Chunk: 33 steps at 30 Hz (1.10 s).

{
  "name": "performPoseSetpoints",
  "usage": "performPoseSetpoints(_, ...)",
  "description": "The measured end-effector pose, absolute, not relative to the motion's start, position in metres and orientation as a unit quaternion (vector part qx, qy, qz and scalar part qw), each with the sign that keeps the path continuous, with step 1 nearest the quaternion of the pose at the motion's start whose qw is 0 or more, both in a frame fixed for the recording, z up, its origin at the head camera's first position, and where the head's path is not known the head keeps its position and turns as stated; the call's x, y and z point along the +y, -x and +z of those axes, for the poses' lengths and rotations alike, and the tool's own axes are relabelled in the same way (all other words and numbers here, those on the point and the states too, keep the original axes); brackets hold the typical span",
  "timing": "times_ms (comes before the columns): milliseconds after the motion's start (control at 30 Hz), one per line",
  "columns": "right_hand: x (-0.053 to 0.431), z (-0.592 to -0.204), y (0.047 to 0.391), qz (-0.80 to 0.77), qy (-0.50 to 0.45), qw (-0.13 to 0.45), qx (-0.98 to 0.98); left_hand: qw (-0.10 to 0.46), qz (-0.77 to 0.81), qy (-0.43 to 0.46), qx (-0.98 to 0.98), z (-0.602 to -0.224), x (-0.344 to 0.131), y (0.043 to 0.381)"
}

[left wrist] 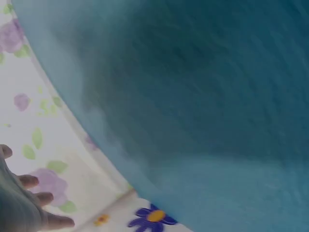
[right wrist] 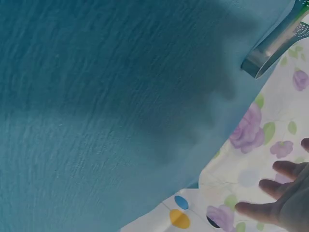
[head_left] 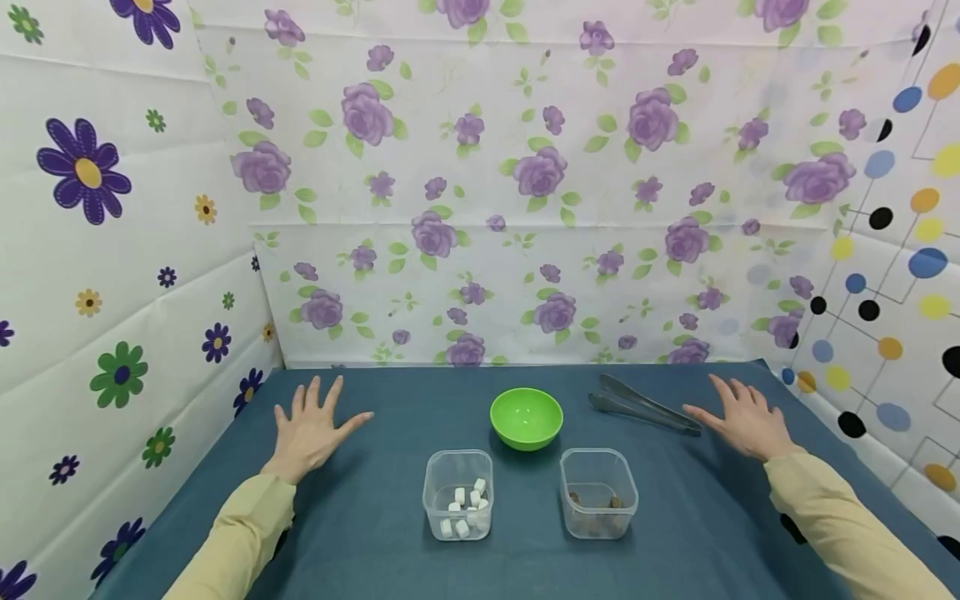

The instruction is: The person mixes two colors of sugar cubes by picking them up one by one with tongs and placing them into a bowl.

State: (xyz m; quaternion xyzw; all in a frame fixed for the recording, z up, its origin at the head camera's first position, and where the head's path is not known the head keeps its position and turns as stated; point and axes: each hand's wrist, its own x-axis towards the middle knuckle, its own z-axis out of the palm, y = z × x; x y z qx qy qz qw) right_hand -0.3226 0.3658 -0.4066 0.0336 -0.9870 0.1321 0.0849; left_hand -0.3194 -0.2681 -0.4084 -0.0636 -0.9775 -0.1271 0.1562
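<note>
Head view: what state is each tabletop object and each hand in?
Green bowl: upright, empty.
Left clear tub: upright, lidless, white cubes inside.
Right clear tub: upright, lidless, brown pieces inside.
Tongs: lying open, not held.
Left hand: fingers spread, holding nothing.
Right hand: fingers spread, holding nothing.

We see a person's bare left hand (head_left: 308, 432) and right hand (head_left: 750, 423), long pale-yellow creased sleeves (head_left: 238, 529), and a small black piece (head_left: 792, 528) partly showing beneath each.

Tongs (head_left: 675, 418) right of bowl (head_left: 527, 421)
</note>
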Motion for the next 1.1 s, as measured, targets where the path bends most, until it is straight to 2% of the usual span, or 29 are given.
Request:
performPoseSetpoints(300, 0.354, -0.4, 0.328, 0.179, -0.099, 0.071, -0.976, 0.183, -0.14, 0.159, -0.96, -0.387, -0.218, 0.316)
performPoseSetpoints(600, 0.34, -0.401, 0.331, 0.229, -0.125, 0.046, -0.964, 0.178, -0.169, 0.243, -0.938, -0.361, -0.169, 0.303)
performPoseSetpoints(1100, 0.327, -0.416, 0.344, 0.232, -0.153, 0.046, -0.96, 0.085, -0.186, 0.337, -0.919, -0.343, -0.097, 0.286)
